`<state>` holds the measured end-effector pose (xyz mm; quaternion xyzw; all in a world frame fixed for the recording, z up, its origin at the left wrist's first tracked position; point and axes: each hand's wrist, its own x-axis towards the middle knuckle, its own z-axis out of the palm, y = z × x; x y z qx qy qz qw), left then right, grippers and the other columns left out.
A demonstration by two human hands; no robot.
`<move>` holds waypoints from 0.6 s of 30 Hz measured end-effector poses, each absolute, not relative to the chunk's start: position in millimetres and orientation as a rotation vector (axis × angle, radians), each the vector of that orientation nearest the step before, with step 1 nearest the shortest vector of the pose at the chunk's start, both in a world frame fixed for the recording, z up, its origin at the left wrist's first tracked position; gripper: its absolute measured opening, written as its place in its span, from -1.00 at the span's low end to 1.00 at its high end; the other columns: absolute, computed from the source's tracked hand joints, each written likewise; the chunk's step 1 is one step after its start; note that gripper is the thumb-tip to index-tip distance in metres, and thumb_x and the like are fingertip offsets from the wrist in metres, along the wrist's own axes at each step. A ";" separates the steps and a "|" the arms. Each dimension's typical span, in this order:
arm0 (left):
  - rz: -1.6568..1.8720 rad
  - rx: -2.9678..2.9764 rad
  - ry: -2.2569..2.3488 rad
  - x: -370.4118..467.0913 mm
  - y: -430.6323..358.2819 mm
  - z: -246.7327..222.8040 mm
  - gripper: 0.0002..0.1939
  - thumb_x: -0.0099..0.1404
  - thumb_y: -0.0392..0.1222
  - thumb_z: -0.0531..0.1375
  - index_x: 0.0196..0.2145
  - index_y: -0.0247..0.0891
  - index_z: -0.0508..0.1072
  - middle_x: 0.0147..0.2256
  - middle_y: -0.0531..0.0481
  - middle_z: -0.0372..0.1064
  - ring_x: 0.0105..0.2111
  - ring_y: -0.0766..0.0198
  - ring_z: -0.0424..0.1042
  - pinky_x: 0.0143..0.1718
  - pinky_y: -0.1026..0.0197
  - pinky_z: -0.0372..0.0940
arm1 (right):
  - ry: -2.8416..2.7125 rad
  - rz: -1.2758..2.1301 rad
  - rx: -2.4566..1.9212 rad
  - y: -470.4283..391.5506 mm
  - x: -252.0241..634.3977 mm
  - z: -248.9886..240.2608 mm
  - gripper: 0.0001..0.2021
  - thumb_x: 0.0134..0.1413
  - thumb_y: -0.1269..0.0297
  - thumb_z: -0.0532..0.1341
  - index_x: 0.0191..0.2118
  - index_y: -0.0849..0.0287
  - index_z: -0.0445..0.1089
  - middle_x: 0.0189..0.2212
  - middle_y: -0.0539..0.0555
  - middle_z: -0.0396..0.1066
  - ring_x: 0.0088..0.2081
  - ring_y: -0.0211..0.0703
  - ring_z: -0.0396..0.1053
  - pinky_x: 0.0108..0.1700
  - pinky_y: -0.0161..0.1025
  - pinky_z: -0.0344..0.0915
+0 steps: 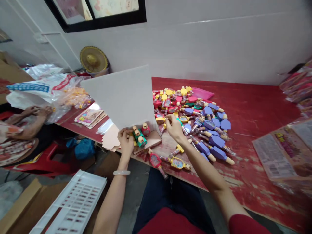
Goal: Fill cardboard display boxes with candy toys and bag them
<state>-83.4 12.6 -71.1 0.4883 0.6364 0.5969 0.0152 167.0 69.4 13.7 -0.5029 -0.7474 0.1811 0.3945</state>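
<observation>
An open-lidded cardboard box (pixel 156 139) stands near the table's front edge, its pale lid (pixel 122 97) raised. Inside it, green toys (pixel 141 141) with tan knobbed ends lie beside a red toy (pixel 146 130). My left hand (pixel 126 140) curls over the box's left side, fingers closed against the toys; what they grip is partly hidden. Over the pile's left edge, my right hand (pixel 174 127) has its fingers bent together, the tips touching a yellow paddle-shaped toy (pixel 160 120). Whether they pinch it is unclear. A green toy (pixel 180 121) shows just behind this hand.
Purple paddle-shaped toys (pixel 216 141) spread across the red table (pixel 253 110). A red toy (pixel 155 160) and a yellow one (pixel 177 163) lie at the front edge. Printed cards (pixel 89 117) are stacked left; a seated co-worker's hands (pixel 41 112) are beyond. A wrapped package (pixel 280 152) sits right.
</observation>
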 end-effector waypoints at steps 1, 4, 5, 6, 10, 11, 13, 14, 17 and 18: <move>1.860 1.527 1.971 -82.9 11.3 -71.0 -0.73 0.07 -0.39 0.11 -0.29 -0.22 0.50 -0.05 -0.17 0.29 0.06 0.00 0.29 0.21 -0.13 0.22 | -1.973 0.495 -1.314 56.4 163.1 5.0 -0.80 0.37 0.27 0.00 -0.06 0.16 0.33 -0.22 0.16 0.53 -0.21 -0.05 0.48 -0.14 -0.21 0.32; 1.925 1.495 1.947 -78.7 7.8 -70.8 -0.75 0.09 -0.37 0.13 -0.25 -0.22 0.47 -0.04 -0.16 0.31 0.08 0.02 0.29 0.23 -0.10 0.19 | -2.426 0.562 -1.302 -1.1 142.6 -44.1 -0.70 0.32 0.08 0.14 0.00 0.16 0.38 -0.10 0.24 0.54 -0.09 0.05 0.49 -0.08 -0.15 0.35; 1.947 1.475 1.933 -77.1 6.9 -71.3 -0.75 0.11 -0.35 0.14 -0.22 -0.21 0.45 -0.02 -0.16 0.32 0.10 0.03 0.29 0.24 -0.09 0.19 | -2.556 0.512 -1.267 -21.5 133.9 -64.8 -0.58 0.26 0.05 0.22 0.10 0.23 0.35 0.07 0.36 0.46 0.05 0.17 0.43 0.01 -0.07 0.35; 1.961 1.459 1.918 -75.8 6.0 -72.1 -0.75 0.13 -0.34 0.15 -0.20 -0.21 0.44 0.00 -0.16 0.32 0.12 0.04 0.28 0.25 -0.08 0.18 | -2.636 0.463 -1.296 -39.1 125.4 -85.3 -0.42 0.17 0.06 0.29 0.20 0.33 0.28 0.22 0.49 0.29 0.17 0.29 0.33 0.09 0.04 0.32; 1.921 1.477 1.885 -77.3 1.4 -76.5 -0.76 0.17 -0.33 0.14 -0.18 -0.21 0.45 0.09 -0.17 0.32 0.21 0.04 0.23 0.33 -0.10 0.08 | -2.614 0.401 -1.489 -62.5 108.9 -141.8 -0.19 0.08 0.30 0.33 0.39 0.42 0.03 0.39 0.55 -0.05 0.28 0.37 0.17 0.20 0.14 0.26; 1.912 1.489 1.880 -78.8 0.3 -77.4 -0.76 0.17 -0.33 0.13 -0.19 -0.21 0.46 0.09 -0.17 0.32 0.21 0.03 0.23 0.33 -0.10 0.08 | -2.574 0.420 -1.527 -57.3 111.9 -146.5 -0.19 0.06 0.36 0.31 0.39 0.42 0.02 0.38 0.54 0.00 0.28 0.35 0.18 0.20 0.10 0.26; 1.911 1.500 1.873 -81.3 -1.0 -78.5 -0.78 0.18 -0.33 0.13 -0.21 -0.22 0.46 0.09 -0.17 0.33 0.20 0.03 0.24 0.32 -0.10 0.10 | -2.509 0.504 -1.593 -41.1 126.0 -145.1 -0.21 -0.04 0.46 0.30 0.35 0.40 0.09 0.28 0.51 0.18 0.22 0.32 0.25 0.19 0.07 0.27; 1.918 1.492 1.873 -81.8 -1.0 -78.8 -0.78 0.18 -0.33 0.13 -0.21 -0.22 0.46 0.08 -0.17 0.34 0.19 0.03 0.25 0.30 -0.10 0.12 | -2.468 0.565 -1.612 -32.4 135.5 -139.7 -0.22 -0.09 0.49 0.30 0.31 0.37 0.14 0.20 0.47 0.27 0.17 0.31 0.29 0.17 0.06 0.29; 1.940 1.451 1.883 -79.6 0.4 -79.1 -0.78 0.18 -0.33 0.13 -0.21 -0.23 0.46 0.08 -0.17 0.34 0.19 0.05 0.26 0.29 -0.07 0.13 | -2.163 0.640 -1.559 -10.2 159.2 -111.9 -0.32 -0.17 0.45 0.29 0.18 0.24 0.25 0.01 0.31 0.40 0.04 0.22 0.36 0.09 0.06 0.35; 1.950 1.436 1.889 -78.2 1.0 -78.9 -0.78 0.18 -0.34 0.12 -0.21 -0.23 0.46 0.09 -0.16 0.34 0.20 0.05 0.25 0.30 -0.06 0.13 | -2.008 0.611 -1.510 -3.7 161.7 -100.9 -0.39 -0.16 0.41 0.29 0.12 0.21 0.27 -0.03 0.25 0.40 0.00 0.17 0.37 0.06 0.05 0.37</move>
